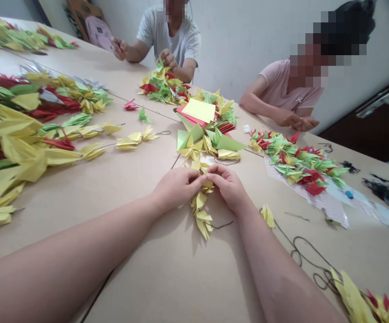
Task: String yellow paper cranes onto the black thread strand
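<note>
My left hand [178, 186] and my right hand [228, 185] meet over the table, each with thumb and forefinger pinched. Between their fingertips is a yellow folded-paper crane, mostly covered by the fingers. It belongs to a string of yellow paper cranes [202, 220] that hangs below my hands, with a dark cord end [222, 225] trailing to the right. Just beyond my fingers lie more yellow cranes [192, 149] and green paper pieces [230, 142]. A stack of yellow and red square sheets [198, 110] rests behind them.
Heaped strung cranes [26, 148] cover the table's left side. A red, green and yellow crane pile [295, 159] sits at right, near loose dark cord [302, 255] and a binder clip [330, 218]. Two people [177, 31] [291, 94] sit across the table, hands raised or resting.
</note>
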Demonstrator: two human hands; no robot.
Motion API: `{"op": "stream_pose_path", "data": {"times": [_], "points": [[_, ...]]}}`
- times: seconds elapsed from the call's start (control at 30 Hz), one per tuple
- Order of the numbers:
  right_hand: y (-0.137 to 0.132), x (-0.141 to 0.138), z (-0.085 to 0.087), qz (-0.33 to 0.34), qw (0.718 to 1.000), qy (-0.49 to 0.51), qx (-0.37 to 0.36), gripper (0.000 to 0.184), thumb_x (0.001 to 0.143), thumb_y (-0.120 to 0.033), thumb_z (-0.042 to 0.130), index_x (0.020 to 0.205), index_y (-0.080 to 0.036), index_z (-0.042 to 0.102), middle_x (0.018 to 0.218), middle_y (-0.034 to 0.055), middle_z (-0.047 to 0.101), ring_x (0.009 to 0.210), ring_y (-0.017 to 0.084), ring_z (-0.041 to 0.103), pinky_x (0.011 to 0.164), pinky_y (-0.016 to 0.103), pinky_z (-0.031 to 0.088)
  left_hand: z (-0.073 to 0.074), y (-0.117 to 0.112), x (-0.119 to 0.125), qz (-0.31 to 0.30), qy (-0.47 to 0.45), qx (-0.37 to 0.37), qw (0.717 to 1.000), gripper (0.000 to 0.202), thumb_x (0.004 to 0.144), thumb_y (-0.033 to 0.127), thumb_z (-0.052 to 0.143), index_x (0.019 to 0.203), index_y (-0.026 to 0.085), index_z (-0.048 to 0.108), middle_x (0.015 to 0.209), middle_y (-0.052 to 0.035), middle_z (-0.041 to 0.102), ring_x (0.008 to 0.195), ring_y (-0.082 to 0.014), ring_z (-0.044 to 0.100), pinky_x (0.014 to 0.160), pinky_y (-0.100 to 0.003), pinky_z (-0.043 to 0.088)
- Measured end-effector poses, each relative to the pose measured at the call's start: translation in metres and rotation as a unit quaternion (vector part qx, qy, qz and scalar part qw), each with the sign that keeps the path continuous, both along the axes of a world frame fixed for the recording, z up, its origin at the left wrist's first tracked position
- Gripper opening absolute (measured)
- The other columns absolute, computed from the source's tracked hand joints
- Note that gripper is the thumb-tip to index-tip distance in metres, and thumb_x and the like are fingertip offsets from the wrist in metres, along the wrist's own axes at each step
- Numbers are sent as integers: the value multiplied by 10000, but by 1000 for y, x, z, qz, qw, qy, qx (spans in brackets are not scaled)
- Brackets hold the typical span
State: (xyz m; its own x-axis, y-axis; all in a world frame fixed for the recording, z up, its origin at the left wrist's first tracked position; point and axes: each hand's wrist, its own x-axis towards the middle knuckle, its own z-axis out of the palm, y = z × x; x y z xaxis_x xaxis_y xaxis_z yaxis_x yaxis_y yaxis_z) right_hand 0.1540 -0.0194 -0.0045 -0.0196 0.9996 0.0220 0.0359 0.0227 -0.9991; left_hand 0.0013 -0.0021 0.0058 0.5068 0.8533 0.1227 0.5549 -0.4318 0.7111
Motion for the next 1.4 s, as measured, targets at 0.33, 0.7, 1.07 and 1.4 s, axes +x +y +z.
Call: {"op": "stream_pose_path", "data": {"times": [0.33,0.7,1.07,1.4], "points": [[-1,2,1,-13,999,28,10,102,641,-268,651,669,-195,586,623,-36,541,596,101,470,595,245,381,-10,1,0,75,-92,-6,993,239,788,440,461,806,202,449,640,34,507,567,-116,473,514,-228,327],[0,4,1,-2,999,-2,43,111,632,-299,681,699,-211,670,748,4,621,753,148,546,734,303,426,-5,3,1,-5,-89,-16,996,301,801,473,438,790,190,544,647,28,547,594,-113,490,550,-218,350],[-1,2,1,-16,997,73,21,151,730,-355,597,708,-206,583,633,-41,513,589,89,462,607,228,390,-4,2,0,52,-87,11,995,196,776,345,471,683,175,502,613,30,534,556,-102,481,530,-219,341],[-6,0,5,28,999,10,13,331,593,-348,725,659,-214,430,640,-51,439,596,96,423,545,219,353,-6,5,0,91,-127,-37,987,127,724,303,489,680,186,464,605,32,551,570,-117,512,530,-225,376]]}}
